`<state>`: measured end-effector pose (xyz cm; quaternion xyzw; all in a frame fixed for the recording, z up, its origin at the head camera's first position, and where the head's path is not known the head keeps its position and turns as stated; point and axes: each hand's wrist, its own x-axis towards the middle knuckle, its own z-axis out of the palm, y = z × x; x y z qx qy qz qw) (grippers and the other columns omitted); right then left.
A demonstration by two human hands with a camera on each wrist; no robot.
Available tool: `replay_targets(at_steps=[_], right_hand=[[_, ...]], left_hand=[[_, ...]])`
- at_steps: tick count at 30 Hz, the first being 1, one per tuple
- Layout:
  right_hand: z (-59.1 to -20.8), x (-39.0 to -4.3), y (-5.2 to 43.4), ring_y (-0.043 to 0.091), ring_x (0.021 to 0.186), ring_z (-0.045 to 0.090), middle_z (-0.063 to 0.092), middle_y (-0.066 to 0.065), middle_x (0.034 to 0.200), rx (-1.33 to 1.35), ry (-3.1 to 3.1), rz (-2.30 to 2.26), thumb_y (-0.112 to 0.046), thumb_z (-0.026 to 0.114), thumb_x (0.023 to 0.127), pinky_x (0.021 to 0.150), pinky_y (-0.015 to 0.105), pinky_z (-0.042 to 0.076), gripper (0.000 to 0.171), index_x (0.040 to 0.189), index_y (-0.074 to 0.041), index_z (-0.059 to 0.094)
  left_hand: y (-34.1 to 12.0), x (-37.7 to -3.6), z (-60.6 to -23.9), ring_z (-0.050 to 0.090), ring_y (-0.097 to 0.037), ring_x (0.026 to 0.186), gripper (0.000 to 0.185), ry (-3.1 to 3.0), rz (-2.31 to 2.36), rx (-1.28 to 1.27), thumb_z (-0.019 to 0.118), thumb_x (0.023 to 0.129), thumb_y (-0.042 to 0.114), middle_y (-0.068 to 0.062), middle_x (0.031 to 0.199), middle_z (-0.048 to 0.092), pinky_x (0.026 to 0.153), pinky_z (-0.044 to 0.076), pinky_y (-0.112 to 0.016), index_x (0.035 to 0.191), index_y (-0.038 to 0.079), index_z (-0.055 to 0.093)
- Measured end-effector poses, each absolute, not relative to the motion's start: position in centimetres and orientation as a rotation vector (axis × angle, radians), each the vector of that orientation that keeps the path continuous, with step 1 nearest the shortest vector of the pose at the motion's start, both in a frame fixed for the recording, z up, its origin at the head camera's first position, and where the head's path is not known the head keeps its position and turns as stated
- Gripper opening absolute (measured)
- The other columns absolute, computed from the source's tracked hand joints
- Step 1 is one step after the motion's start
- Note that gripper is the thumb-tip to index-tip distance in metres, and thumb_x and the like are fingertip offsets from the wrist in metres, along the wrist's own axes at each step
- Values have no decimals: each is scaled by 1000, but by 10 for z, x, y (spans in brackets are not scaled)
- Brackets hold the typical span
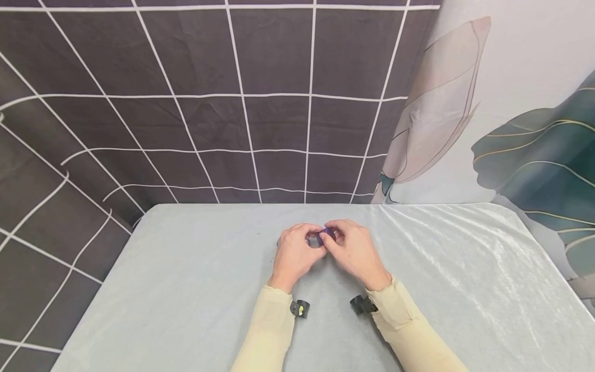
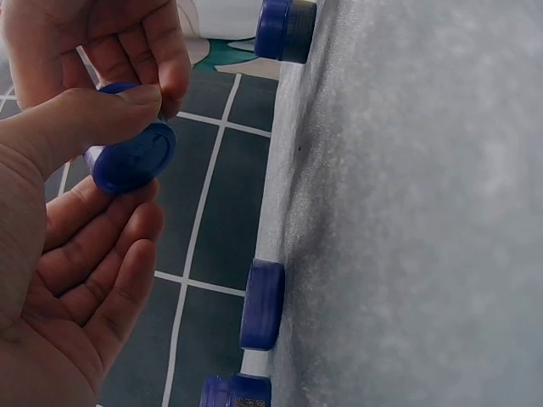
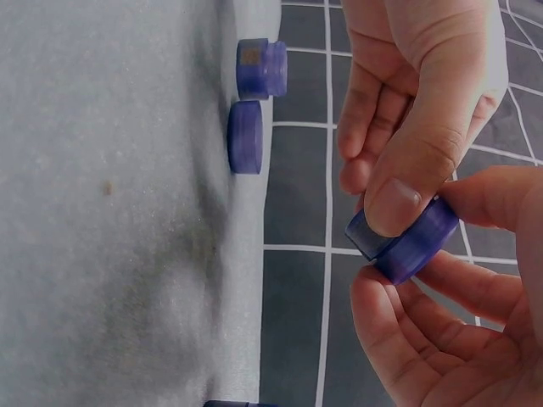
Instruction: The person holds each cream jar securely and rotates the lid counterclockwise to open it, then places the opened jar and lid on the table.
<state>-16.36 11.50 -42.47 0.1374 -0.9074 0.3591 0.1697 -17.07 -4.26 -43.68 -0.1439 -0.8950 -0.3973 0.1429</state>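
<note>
Both hands meet over the middle of the grey-covered table (image 1: 186, 289). Between them they hold a small round blue-purple jar (image 1: 327, 235) with a darker end, lifted off the cloth. My left hand (image 1: 310, 240) presses its thumb (image 2: 85, 119) on the jar (image 2: 131, 157), with its fingers curled underneath. My right hand (image 1: 335, 237) pinches the same jar (image 3: 411, 237) from the other side, between its thumb (image 3: 501, 195) and fingers (image 3: 424, 322). In the head view the fingers hide most of the jar.
More blue pieces sit on the cloth near the hands: a flat cap (image 2: 263, 303), a capped jar (image 2: 284, 30) and another jar (image 2: 236, 393). A dark checked curtain (image 1: 209, 103) hangs behind the table, with a leaf-print sheet (image 1: 511, 129) at the right.
</note>
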Motion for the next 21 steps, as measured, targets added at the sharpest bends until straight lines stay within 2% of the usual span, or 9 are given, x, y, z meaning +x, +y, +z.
replay_targets(at_steps=[7, 21], right_hand=[[-426, -164, 115, 16, 76, 62, 69, 6, 88, 406, -2567, 1036, -21, 73, 88, 70, 36, 51, 26, 105, -2, 74], [-425, -164, 116, 20, 79, 65, 71, 8, 92, 440, -2567, 1034, -18, 72, 87, 72, 37, 53, 26, 107, -2, 73]], left_hand=[[-42, -171, -437, 70, -17, 88, 32, -2590, -1133, -411, 85, 74, 26, 2, 95, 75, 85, 51, -37, 102, 13, 78], [-43, -171, -437, 71, -19, 84, 31, -2580, -1138, -425, 84, 73, 25, 2, 93, 75, 80, 52, -36, 102, 13, 77]])
